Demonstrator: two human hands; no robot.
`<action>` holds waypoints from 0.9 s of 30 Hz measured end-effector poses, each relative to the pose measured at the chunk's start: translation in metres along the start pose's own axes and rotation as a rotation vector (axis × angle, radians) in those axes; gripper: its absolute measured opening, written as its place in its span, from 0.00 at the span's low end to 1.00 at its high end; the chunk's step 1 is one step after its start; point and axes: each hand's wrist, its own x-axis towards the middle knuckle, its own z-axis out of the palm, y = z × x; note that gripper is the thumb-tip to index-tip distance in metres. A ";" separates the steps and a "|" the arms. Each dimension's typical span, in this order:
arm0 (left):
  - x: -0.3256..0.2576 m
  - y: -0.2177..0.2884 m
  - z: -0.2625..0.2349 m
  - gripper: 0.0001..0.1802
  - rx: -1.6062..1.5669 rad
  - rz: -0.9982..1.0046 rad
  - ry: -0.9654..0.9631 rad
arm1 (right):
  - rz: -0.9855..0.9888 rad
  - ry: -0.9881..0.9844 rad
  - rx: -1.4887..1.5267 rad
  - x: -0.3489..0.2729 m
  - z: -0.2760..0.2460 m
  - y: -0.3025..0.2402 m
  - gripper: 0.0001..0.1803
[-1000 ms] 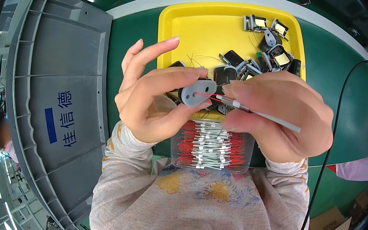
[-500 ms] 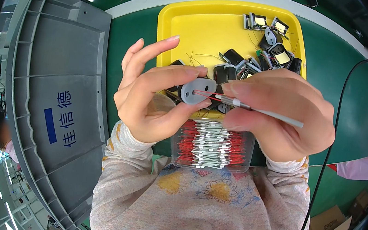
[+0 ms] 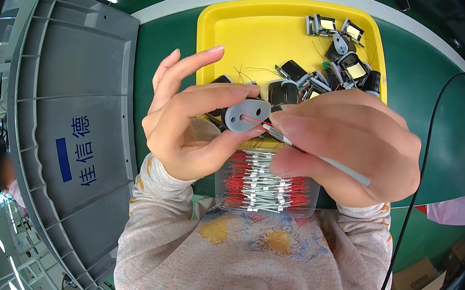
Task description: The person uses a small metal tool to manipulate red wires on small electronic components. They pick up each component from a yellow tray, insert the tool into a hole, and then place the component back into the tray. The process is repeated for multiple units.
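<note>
Big grey plastic crate lid [image 3: 65, 123] fills the nine o'clock side, lying on the green work surface [image 3: 436, 113]. At twelve o'clock sits the yellow tray [image 3: 247, 35], and its two o'clock corner is heaped with small black motor parts [image 3: 338, 59], some with yellow faces. Down at six o'clock from the hands, a clear plastic box [image 3: 267, 185] packed with red and white wire leads sits just at the tray's near edge. A black cable [image 3: 424, 170] runs down the three o'clock side of the surface.

Now the hands, raised right over the tray's near edge and the box. Left hand [image 3: 188, 127] at about nine o'clock of centre: thumb and index finger pinch a grey oval motor end cap [image 3: 246, 115] by its edges, the other fingers fanned up toward twelve o'clock. Right hand [image 3: 350, 143] at three o'clock of it, fingers curled tight around a thin grey-white rod-like tool [image 3: 330, 161], its tip meeting the cap's face, the shaft slanting out toward four o'clock. A fine red wire [image 3: 254, 121] crosses the cap where the tip touches. The two hands are close, fingertips nearly touching.
</note>
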 end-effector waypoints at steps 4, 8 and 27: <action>-0.001 -0.003 0.000 0.18 -0.014 0.014 0.013 | 0.033 -0.006 -0.024 0.001 0.000 -0.003 0.21; -0.002 -0.003 -0.001 0.18 -0.015 0.009 0.010 | 0.065 0.003 -0.045 0.004 0.002 -0.008 0.20; -0.002 -0.005 -0.001 0.19 -0.100 0.047 0.003 | 0.050 -0.039 -0.022 -0.001 0.007 -0.007 0.22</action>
